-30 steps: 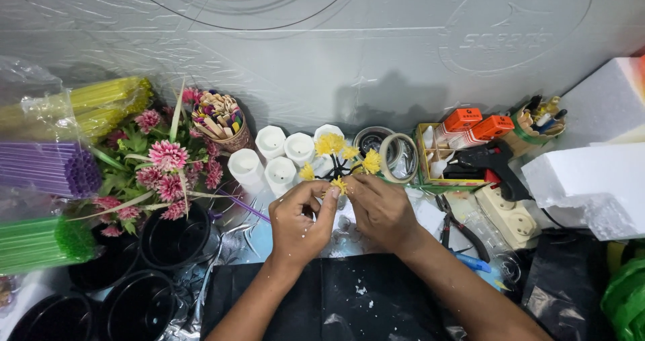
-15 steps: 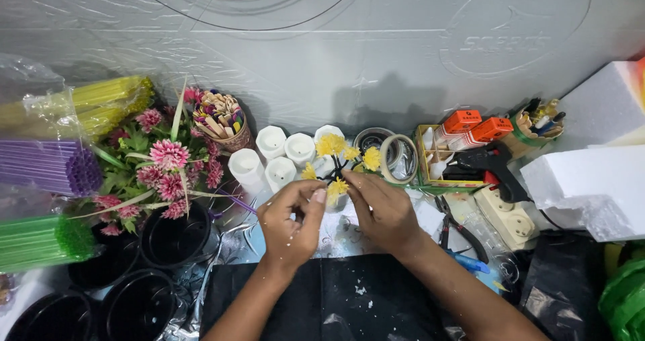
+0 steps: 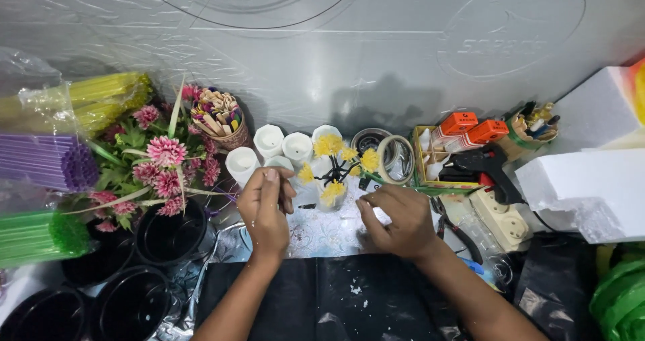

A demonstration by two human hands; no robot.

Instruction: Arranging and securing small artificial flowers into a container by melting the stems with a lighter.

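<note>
Both hands (image 3: 265, 203) (image 3: 396, 217) (fingers pinched) flank yellow flowers (image 3: 336, 163).

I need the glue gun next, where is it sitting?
In the head view the black glue gun lies on the person's right side, just below the two orange-capped bottles and above the cream power strip, beyond the right hand.
</note>
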